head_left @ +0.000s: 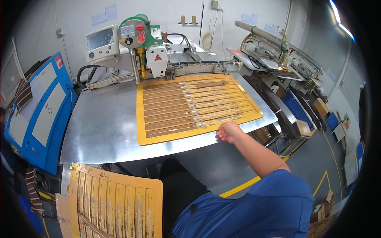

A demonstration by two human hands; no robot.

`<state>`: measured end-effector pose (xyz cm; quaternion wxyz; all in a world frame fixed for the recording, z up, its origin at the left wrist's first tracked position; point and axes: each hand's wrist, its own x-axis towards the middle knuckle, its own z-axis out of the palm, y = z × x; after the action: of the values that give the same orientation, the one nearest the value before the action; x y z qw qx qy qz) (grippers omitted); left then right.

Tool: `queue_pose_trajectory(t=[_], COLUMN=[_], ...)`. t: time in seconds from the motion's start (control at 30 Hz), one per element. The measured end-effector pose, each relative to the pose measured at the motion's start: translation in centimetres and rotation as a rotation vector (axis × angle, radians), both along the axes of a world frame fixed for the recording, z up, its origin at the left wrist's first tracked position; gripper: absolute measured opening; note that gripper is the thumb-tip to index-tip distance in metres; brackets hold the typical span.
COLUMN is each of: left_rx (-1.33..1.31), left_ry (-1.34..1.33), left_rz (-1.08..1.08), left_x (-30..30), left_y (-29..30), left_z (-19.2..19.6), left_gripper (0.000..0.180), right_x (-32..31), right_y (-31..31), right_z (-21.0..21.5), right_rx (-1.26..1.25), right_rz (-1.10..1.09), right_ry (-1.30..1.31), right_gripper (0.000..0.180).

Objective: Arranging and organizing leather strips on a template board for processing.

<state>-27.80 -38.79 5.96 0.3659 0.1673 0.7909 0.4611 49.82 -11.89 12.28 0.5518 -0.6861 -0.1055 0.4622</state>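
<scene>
White walls (71,16) stand around a work room, and papers (111,12) hang on the back one, with print too small to read. Grey floor (210,170) with a yellow line (240,187) shows past the front edge of a big, shiny metal table (103,119). Lots of bare metal on the table's left side gives room to move, but only a thin strip shows along the front. Close by on the left is a tall blue cabinet (59,95). At the back is a machine (156,59) with a red mark on its white front and a red thumbs-up sticker on its round grey part.

On the table lies a big yellow board (140,111) full of long slots. Another yellow board (157,198) is low down at the left, with dark pen marks I cannot read.

One right hand (229,132) is at the big board's front edge, right of the middle. Its fingers are curled together like a loose fist; I cannot tell if they pinch anything. My left hand is out of sight, so I cannot tell how it is. Brown strips (166,113) fill the slots' left half, and one loose brown piece (210,84) lies near the back, farther from the hand.
</scene>
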Motion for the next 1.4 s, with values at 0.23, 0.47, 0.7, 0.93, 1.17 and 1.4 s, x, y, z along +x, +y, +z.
queue_pose_trajectory(t=[0.23, 0.47, 0.7, 0.93, 1.17, 1.4], left_rx=[0.009, 0.042, 0.096, 0.188, 0.388, 0.635], left_ry=[-0.039, -0.079, -0.113, -0.167, -0.094, -0.17], left_rz=[0.061, 0.227, 0.309, 0.336, 0.607, 0.596], left_x=[1.2, 3.7, 5.8, 7.2, 10.9, 14.0], left_y=[-1.6, -5.8, -5.4, -3.4, -9.8, -6.1], left_z=[0.1, -0.2, -0.4, -1.4, -2.4, -3.1], left_gripper=[0.043, 0.046, 0.05, 0.054, 0.045, 0.023], right_x=[1.2, 2.4, 1.2, 0.9, -7.3, -28.3], right_y=[0.3, 0.0, -0.1, -0.6, 1.6, -0.2], right_z=[-0.9, -2.0, -0.8, -1.1, 0.2, -2.1], right_rx=[-0.007, -0.027, -0.018, 0.071, 0.051, 0.505], right_rz=[0.029, -0.009, -0.008, 0.018, 0.494, 1.344], right_ry=[0.012, 0.009, -0.067, -0.033, -0.246, -0.365], right_gripper=[0.019, 0.026, 0.023, 0.02, 0.013, 0.004])
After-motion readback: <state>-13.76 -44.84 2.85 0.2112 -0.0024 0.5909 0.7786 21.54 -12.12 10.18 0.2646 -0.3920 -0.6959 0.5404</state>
